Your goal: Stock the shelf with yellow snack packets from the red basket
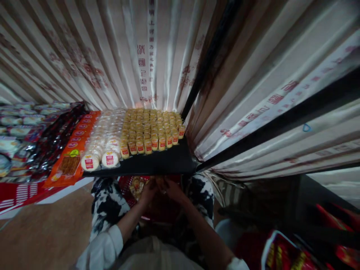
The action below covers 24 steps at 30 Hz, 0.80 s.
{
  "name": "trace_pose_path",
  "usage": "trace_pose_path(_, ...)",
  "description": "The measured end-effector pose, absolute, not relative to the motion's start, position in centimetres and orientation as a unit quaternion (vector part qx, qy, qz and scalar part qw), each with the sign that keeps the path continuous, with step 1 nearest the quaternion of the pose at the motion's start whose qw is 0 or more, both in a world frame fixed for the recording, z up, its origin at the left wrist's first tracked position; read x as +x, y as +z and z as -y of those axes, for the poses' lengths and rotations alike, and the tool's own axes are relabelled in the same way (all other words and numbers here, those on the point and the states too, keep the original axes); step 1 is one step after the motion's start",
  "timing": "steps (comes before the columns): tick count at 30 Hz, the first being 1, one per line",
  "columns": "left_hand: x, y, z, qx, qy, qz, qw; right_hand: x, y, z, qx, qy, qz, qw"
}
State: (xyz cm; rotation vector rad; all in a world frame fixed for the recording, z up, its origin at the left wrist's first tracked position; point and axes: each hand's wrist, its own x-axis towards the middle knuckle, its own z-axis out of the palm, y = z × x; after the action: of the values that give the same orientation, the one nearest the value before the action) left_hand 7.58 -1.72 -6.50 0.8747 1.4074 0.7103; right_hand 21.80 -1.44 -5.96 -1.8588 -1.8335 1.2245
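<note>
A red basket sits between the knees under the shelf edge, with clear-wrapped yellowish packets in its left part. Over the basket, my left hand and my right hand are close together, fingers bent toward each other around a small yellowish-brown item, too dim and blurred to name. Above them, the black shelf carries rows of small yellow packets with red labels. White round packs stand beside these to the left.
An orange snack bag, dark shiny packages and more wrapped goods lie farther left. Pleated printed curtains hang behind, crossed by dark poles. Red and yellow packages are at lower right, near a pale bucket.
</note>
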Motion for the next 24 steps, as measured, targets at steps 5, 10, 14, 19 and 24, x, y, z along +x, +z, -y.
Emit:
trace_pose_path(5,7.0,-4.7,2.4,0.388,0.345,-0.603,0.606,21.9,-3.7,1.9,-0.579,0.459,0.651,0.173)
trace_pose_path(10,6.8,-2.2,1.0,0.468,0.328,-0.571,0.59,22.2,-0.8,1.5,-0.54,0.47,0.653,0.246)
trace_pose_path(14,7.2,0.1,-1.5,0.552,0.328,-0.553,0.532,22.6,0.7,0.3,-0.485,0.503,0.629,0.34)
trace_pose_path(19,8.8,3.2,-5.5,0.598,0.314,-0.564,0.476,23.6,0.4,-3.0,-0.572,0.405,0.54,0.467)
trace_pose_path(24,11.0,5.9,-10.0,0.656,0.298,-0.555,0.417,25.4,0.2,-8.2,-0.685,0.212,0.472,0.513)
